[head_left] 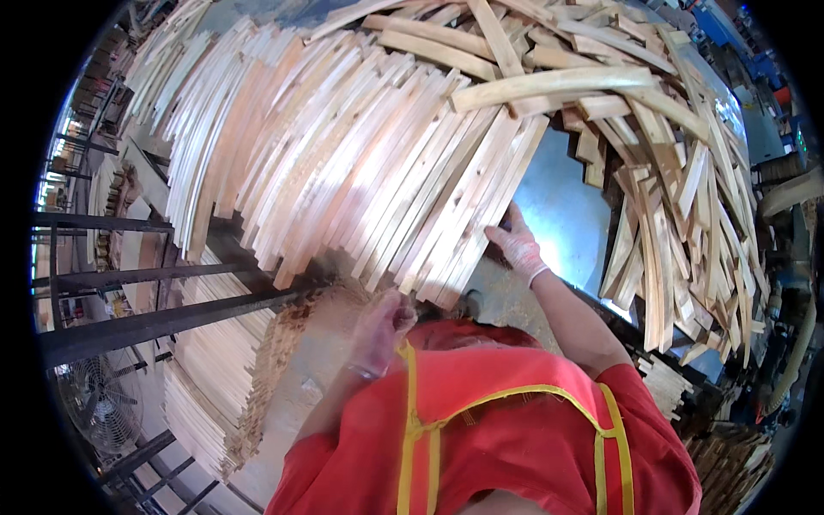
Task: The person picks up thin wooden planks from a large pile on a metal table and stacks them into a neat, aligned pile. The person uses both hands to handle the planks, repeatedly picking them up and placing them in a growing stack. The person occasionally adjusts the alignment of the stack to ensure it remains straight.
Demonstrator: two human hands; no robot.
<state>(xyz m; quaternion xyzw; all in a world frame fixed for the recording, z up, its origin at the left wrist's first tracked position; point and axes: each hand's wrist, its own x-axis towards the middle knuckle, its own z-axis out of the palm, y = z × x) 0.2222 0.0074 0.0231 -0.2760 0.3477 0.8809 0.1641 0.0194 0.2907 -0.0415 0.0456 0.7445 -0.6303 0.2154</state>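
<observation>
A wide row of long, pale wooden strips [318, 163] lies side by side in front of me, their near ends pointing toward my body. My right hand [518, 246], in a thin whitish glove, rests against the right edge of the outermost wooden strip [481, 227]. Its thumb is apart from the fingers, which are partly hidden past that edge. Close to the strips' near ends, my left hand [383, 330], also gloved, is closed with curled fingers. What it holds, if anything, cannot be made out.
Loose, curved wood offcuts [657, 172] pile up at the far side and right, around a shiny metal surface [562, 210]. Dark metal bars [163, 318] jut in from the left above stacked strips [210, 386]. A round fan [99, 403] stands at the lower left.
</observation>
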